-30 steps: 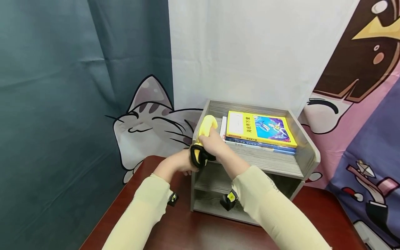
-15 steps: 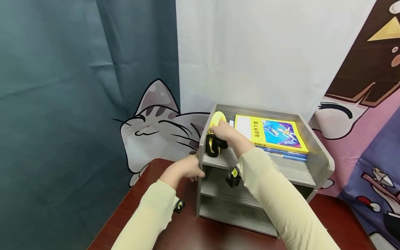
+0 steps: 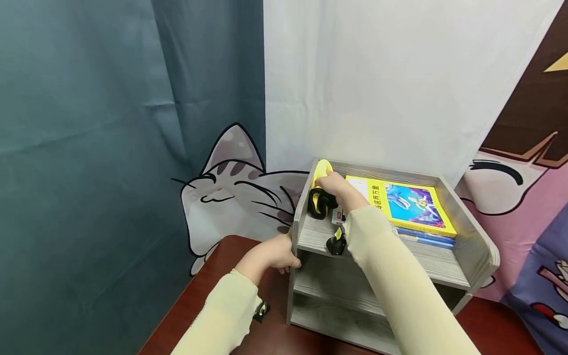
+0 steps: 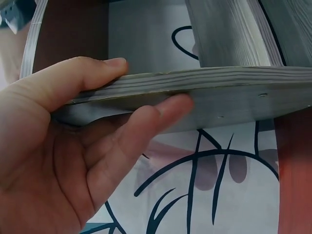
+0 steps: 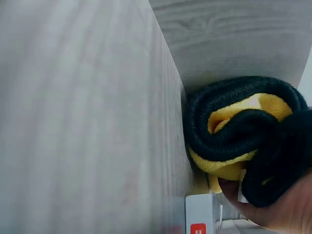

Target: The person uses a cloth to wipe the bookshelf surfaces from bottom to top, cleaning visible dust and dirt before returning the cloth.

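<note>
In the head view, my right hand [image 3: 334,184] grips a rolled yellow-and-black plush cloth [image 3: 317,203] on the top tier of a grey wooden desk shelf [image 3: 448,266]. The cloth stands against the inside of the left wall; its folded layers show in the right wrist view, with my right hand [image 5: 280,209] partly behind it. My left hand [image 3: 276,253] holds the shelf's left side panel [image 4: 219,100]. Seen from the left wrist, the thumb lies on the panel's inner side and the fingers on its outer face.
A yellow picture book [image 3: 414,203] lies on blue books [image 3: 426,237] at the right of the top tier. Beside the cloth is a white box or book [image 5: 199,209] with a red mark. The shelf stands on a dark red table [image 3: 222,266] before printed curtains [image 3: 213,88].
My right hand has moved the cloth down onto the shelf's left end, away from my left hand. My left hand has gone from beside the cloth to holding the side panel. The view has shifted.
</note>
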Motion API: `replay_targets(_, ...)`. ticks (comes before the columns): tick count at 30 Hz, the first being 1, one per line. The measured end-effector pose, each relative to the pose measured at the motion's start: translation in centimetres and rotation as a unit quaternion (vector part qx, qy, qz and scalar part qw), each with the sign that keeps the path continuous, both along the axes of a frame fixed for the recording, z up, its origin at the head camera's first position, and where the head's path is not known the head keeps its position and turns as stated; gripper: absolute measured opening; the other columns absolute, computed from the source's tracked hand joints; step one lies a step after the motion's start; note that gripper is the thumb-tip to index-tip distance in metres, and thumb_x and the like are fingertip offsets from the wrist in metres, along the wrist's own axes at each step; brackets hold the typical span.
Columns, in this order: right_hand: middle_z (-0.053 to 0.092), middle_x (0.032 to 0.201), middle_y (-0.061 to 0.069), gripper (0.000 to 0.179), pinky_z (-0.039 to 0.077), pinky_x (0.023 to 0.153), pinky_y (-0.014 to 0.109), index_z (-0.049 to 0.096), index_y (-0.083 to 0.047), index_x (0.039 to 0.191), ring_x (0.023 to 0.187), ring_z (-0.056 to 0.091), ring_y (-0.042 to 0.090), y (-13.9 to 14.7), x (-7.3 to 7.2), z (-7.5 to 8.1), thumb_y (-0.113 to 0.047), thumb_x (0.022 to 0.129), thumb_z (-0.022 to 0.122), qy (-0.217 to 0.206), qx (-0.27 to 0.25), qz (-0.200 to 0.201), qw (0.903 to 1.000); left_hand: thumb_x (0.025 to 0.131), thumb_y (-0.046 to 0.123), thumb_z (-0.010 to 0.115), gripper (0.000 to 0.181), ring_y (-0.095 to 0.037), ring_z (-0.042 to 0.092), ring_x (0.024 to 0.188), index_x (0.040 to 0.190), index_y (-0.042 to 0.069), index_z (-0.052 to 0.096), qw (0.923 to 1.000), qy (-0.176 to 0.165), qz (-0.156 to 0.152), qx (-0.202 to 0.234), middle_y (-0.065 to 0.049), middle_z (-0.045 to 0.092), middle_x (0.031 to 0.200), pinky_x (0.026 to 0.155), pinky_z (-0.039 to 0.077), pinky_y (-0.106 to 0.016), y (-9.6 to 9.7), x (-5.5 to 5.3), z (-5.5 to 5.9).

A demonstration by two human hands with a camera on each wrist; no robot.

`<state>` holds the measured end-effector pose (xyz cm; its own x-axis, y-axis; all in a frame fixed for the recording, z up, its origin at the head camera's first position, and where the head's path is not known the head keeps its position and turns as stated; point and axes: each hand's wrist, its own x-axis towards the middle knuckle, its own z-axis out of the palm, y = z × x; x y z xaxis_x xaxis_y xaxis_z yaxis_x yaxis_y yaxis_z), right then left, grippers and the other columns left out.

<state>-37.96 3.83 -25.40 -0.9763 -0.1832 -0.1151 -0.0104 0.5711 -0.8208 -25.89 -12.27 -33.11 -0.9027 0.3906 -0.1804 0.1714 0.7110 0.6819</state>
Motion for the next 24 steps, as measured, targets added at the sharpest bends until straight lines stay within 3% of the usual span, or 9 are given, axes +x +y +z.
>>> replay_targets(2,0.045,0.113,0.017,0.040,0.041,0.071,0.026,0.044,0.005,0.121,0.088,0.046,0.022,0.0,-0.3,-0.1,-0.009,0.083,0.045,0.001,-0.007,-0.008,0.9999,0.076,0.002,0.068,0.020,-0.026,0.062,0.050,0.091,-0.005,0.056,1.0000,0.002,-0.003,0.005,-0.016,0.061,0.058,0.044,0.049,-0.028,0.0,0.1,-0.2)
replay_targets(9,0.040,0.126,0.020,0.053,0.041,0.070,0.025,0.036,0.006,0.132,0.090,0.045,0.023,-0.2,0.2,0.1,-0.011,0.083,0.045,-0.006,-0.012,-0.018,0.9997,0.077,0.003,0.069,0.029,-0.029,0.063,0.053,0.100,-0.007,0.055,0.9999,-0.008,0.007,0.004,-0.019,0.062,0.062,0.045,0.049,-0.028,0.0,0.0,-0.1)
replay_targets(15,0.040,0.128,0.022,0.054,0.040,0.081,0.033,0.035,0.008,0.132,0.099,0.044,0.027,-0.4,2.7,0.3,-0.015,0.084,0.046,-0.004,0.012,-0.035,0.9993,0.077,0.002,0.068,0.033,-0.031,0.064,0.055,0.105,-0.007,0.052,0.9997,-0.020,0.007,0.010,-0.017,0.062,0.061,0.045,0.050,-0.029,0.4,0.3,-0.2)
replay_targets(20,0.036,0.135,0.023,0.060,0.032,0.099,0.038,0.030,0.009,0.137,0.113,0.038,0.030,-1.2,4.9,0.3,-0.016,0.085,0.048,0.000,0.008,-0.038,0.9992,0.077,0.003,0.068,0.043,-0.027,0.063,0.052,0.114,-0.005,0.048,0.9996,-0.021,0.016,0.009,-0.016,0.062,0.063,0.046,0.050,-0.030,0.2,0.3,-0.1)
replay_targets(24,0.035,0.135,0.022,0.070,0.033,0.098,0.037,0.018,0.007,0.143,0.114,0.039,0.030,-1.6,6.9,0.3,-0.014,0.084,0.048,-0.005,-0.012,-0.029,0.9995,0.078,0.003,0.068,0.050,-0.028,0.063,0.055,0.121,-0.003,0.043,0.9997,-0.018,0.018,0.005,-0.015,0.062,0.064,0.046,0.050,-0.031,0.1,0.3,0.0)
